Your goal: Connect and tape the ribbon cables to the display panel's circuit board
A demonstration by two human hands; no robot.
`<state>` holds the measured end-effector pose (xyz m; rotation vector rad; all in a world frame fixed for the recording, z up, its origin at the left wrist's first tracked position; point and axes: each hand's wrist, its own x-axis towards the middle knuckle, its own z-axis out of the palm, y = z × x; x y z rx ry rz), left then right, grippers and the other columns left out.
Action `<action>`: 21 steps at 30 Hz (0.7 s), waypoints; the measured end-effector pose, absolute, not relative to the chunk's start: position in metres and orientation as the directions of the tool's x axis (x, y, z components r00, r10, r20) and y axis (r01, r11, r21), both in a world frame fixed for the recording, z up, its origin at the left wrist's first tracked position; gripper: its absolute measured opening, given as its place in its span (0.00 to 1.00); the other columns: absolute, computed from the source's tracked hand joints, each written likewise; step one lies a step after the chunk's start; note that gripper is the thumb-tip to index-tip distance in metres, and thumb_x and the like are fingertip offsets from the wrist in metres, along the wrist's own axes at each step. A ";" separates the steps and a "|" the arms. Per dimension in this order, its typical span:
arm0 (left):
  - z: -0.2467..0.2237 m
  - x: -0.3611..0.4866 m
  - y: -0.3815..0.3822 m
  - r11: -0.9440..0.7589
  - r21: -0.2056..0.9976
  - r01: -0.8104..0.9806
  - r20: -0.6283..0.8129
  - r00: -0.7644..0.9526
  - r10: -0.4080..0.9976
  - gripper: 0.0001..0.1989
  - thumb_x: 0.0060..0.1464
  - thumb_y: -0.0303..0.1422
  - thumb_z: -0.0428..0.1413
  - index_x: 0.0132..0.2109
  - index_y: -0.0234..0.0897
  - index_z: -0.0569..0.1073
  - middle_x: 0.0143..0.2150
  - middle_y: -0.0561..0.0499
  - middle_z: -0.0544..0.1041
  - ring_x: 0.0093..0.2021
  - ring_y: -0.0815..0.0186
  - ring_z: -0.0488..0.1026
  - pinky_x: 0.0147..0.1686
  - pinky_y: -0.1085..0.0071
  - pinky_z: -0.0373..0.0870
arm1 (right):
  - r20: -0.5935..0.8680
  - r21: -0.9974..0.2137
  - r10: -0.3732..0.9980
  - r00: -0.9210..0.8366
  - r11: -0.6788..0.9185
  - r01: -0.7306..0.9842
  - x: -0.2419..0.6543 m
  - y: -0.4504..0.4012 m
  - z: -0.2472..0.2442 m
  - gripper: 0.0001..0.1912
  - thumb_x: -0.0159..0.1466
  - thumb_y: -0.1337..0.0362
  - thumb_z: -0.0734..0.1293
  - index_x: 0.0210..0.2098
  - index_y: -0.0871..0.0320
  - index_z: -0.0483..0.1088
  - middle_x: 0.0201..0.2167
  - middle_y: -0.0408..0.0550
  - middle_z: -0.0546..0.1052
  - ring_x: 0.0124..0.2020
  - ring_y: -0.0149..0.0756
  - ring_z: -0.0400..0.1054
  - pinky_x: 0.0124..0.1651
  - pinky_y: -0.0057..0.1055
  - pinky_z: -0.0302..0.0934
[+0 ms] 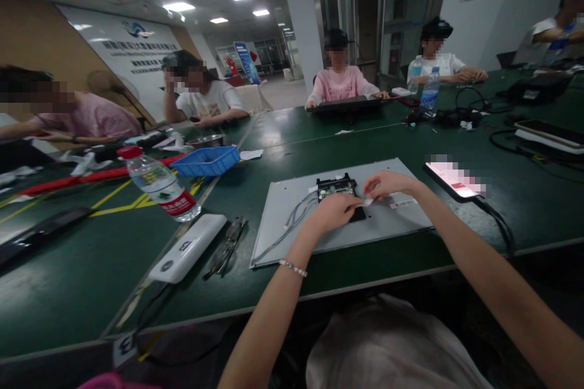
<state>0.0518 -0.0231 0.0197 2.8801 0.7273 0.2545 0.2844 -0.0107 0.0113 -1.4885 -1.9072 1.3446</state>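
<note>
A flat grey metal panel [283, 206] lies on the green table in front of me. On it sits a black frame [337, 182] with a small circuit board, and grey cables [296, 214] run from its left side. My left hand [335, 211] is over the black frame, its fingers pinched at a small whitish piece [367, 200]. From the right, my right hand [390, 185] meets the same piece with closed fingertips, above the panel. The piece is too small to identify, and my left hand hides part of the frame.
Left of the panel are glasses [228, 245], a white power bank [189, 248], a water bottle [159, 185] and a blue tray [207, 161]. A lit phone [454, 180] with a cable lies right. Several people sit around the table [292, 134].
</note>
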 end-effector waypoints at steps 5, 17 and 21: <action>0.020 0.052 -0.026 -0.865 0.118 0.488 0.124 0.857 0.501 0.21 0.57 0.24 0.46 0.53 0.42 0.74 0.46 0.48 0.76 0.42 0.64 0.74 0.43 0.71 0.69 | -0.134 -0.840 0.936 -0.325 0.067 0.538 0.287 -0.009 0.013 0.14 0.53 0.62 0.69 0.39 0.59 0.74 0.39 0.49 0.78 0.36 0.35 0.71 0.35 0.27 0.64; 0.022 0.053 -0.029 -0.868 0.108 0.485 0.121 0.860 0.495 0.20 0.56 0.24 0.46 0.53 0.41 0.73 0.44 0.48 0.76 0.43 0.62 0.74 0.44 0.69 0.69 | -0.229 -0.844 0.817 -0.530 0.105 0.526 0.282 -0.008 0.006 0.16 0.51 0.62 0.69 0.40 0.58 0.76 0.30 0.45 0.78 0.32 0.34 0.70 0.31 0.25 0.60; 0.023 0.053 -0.030 -0.862 0.113 0.493 0.105 0.857 0.504 0.20 0.55 0.25 0.47 0.52 0.41 0.73 0.45 0.48 0.77 0.44 0.62 0.74 0.44 0.69 0.69 | -0.209 -0.833 0.814 -0.542 0.142 0.534 0.281 -0.007 0.004 0.17 0.51 0.63 0.69 0.40 0.58 0.76 0.30 0.45 0.78 0.31 0.34 0.70 0.33 0.26 0.61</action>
